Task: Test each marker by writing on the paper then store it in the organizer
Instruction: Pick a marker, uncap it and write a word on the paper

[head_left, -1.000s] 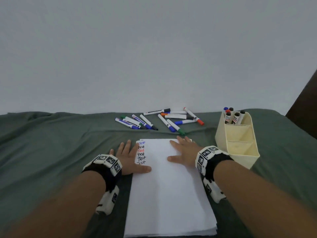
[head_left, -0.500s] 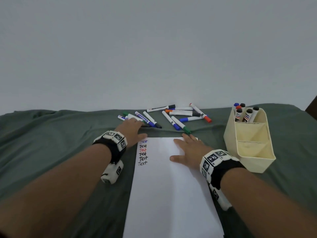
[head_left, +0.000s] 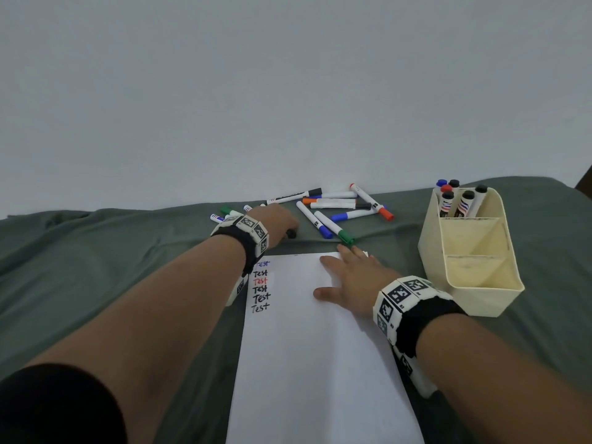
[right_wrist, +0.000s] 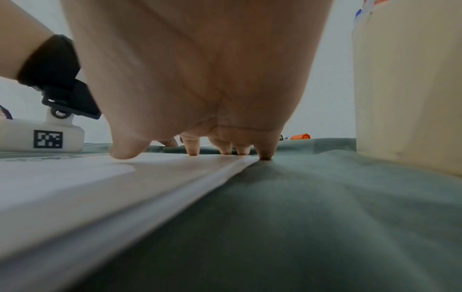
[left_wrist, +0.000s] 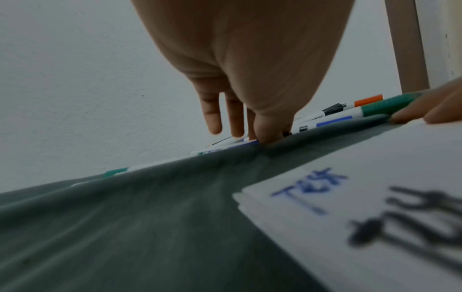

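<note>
Judging by six "Test" lines on the paper [head_left: 320, 331] and six markers standing in the organizer [head_left: 474, 267] at right, roughly half remains. Loose markers [head_left: 339, 205] lie at centre. The left hand [head_left: 275, 219] seemingly pinches one; the right hand [head_left: 349, 283] is pressed flat.

**Green cloth surface and its load**

A wrinkled, dark green cloth-covered surface [head_left: 96, 267] carries a stack of white paper sheets [head_left: 320, 363] near the front, a scatter of loose white-barrelled markers [head_left: 333, 205] by the far edge, and a cream plastic compartment organizer [head_left: 480, 283] standing at the right, just beside the paper.
</note>
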The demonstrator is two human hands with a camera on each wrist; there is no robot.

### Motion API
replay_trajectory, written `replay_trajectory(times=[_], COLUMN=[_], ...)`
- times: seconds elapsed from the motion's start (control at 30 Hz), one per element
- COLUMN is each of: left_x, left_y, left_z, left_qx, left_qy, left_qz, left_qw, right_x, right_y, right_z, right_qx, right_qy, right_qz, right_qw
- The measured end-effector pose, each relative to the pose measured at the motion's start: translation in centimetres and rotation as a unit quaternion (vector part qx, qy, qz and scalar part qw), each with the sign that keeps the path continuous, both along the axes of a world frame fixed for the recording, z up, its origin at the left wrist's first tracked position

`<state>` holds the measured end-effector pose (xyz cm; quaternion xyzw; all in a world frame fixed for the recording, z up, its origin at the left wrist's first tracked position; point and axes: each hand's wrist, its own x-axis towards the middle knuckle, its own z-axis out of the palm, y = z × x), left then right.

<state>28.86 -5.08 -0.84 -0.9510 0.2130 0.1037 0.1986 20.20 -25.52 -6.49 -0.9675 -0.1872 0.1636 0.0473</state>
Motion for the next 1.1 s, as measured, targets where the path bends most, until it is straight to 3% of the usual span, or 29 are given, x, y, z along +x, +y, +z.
replay_trajectory(times=[0.1, 0.23, 0.37, 0.5, 0.6, 0.7, 0.77, 0.9, 0.97, 1.1], left_x=[-0.4, -2.1, -5.1, -8.3, -10.8, -12.5, -13.1, -12.0, -11.3, -10.5], left_y=[0.5, 1.5, 3.5, 5.0, 4.7, 3.5, 2.6, 1.0, 0.4, 1.5], left_z=[-0.5, -0.4, 0.7, 1.2, 1.0, 0.5, 0.2, -0.5, -0.9, -1.7], left_qx=[-0.034, -0.175, -0.337, -0.444, -0.491, -0.486, -0.480, -0.354, -0.254, -0.242], left_qy=[-0.078, -0.184, -0.211, -0.203, -0.221, -0.204, -0.156, -0.066, -0.070, -0.051], left_qz=[-0.043, -0.062, -0.068, -0.064, -0.085, -0.114, -0.092, 0.049, 0.033, 0.023], left_qw=[0.995, 0.965, 0.915, 0.871, 0.838, 0.842, 0.858, 0.931, 0.964, 0.969], right_x=[0.0, -0.1, -0.7, -1.2, -1.3, -1.2, -1.1, -1.4, -1.4, -1.3], right_y=[0.0, 0.2, 0.2, 0.1, 0.0, 0.1, 0.3, 0.4, 0.4, 0.4], right_z=[0.2, 0.9, 1.8, 2.2, 2.1, 2.3, 2.7, 3.3, 3.5, 3.4], right_qx=[0.004, 0.018, 0.068, 0.109, 0.081, 0.045, 0.034, 0.080, 0.078, 0.085], right_qy=[0.003, -0.025, -0.075, -0.163, -0.227, -0.243, -0.213, -0.141, -0.139, -0.119], right_qz=[-0.002, -0.012, -0.028, -0.024, -0.015, 0.000, 0.013, 0.019, 0.027, 0.033], right_qw=[1.000, 0.999, 0.994, 0.980, 0.970, 0.969, 0.976, 0.987, 0.987, 0.989])
